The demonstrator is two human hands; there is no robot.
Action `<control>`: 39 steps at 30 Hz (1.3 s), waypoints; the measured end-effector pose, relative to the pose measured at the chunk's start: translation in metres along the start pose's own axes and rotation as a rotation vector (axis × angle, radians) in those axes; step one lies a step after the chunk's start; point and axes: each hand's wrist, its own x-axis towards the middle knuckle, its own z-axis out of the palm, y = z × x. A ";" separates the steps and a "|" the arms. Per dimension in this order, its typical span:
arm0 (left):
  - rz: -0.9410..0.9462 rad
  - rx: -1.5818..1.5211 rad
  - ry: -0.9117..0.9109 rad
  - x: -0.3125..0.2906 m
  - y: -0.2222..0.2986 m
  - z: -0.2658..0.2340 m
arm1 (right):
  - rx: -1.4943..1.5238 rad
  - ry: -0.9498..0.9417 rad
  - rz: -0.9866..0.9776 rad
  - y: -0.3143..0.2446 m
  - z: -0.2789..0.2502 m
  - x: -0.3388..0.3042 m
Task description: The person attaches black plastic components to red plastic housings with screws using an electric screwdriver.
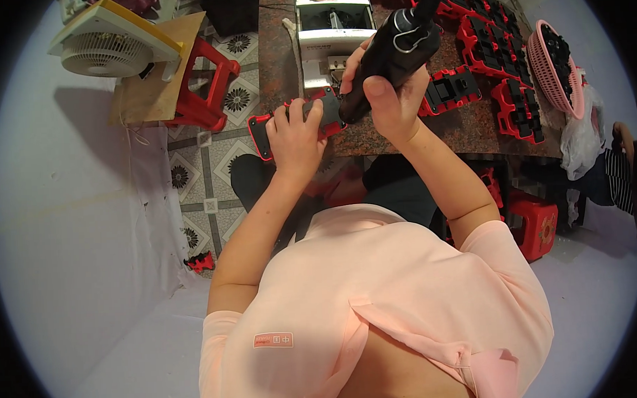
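My right hand (398, 106) is wrapped round a black electric screwdriver (397, 50), which has a wire hanging loop and a cable at its upper end. The tool is tilted, its lower end over the right part of a red-and-black plastic housing (261, 136). Whether its bit touches the housing cannot be made out. With bent fingers, my left hand (297, 138) grips the housing at the table's near edge, covering its middle. Just beyond both hands stands a white screw feeder (335, 38) with an open top window.
Similar red-and-black housings (485, 49) stand in rows on the speckled stone table (279, 67). A pink basket (542, 65) of black parts and a plastic bag (584, 144) are at the right edge. Left are a fan (106, 55) and a red stool (201, 98). Another person's arm (621, 138) shows far right.
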 end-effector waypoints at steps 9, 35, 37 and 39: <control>0.018 -0.002 0.009 0.003 -0.002 0.006 | -0.067 -0.046 0.019 0.002 0.008 -0.011; 0.497 -0.353 -0.508 0.102 0.199 0.017 | -0.452 0.563 -0.190 -0.167 -0.215 -0.106; 0.535 -0.218 -0.578 0.111 0.195 0.030 | -0.238 0.646 -0.183 -0.171 -0.230 -0.118; 0.567 -0.096 -0.620 0.114 0.197 0.030 | -0.408 0.747 -0.096 -0.157 -0.250 -0.143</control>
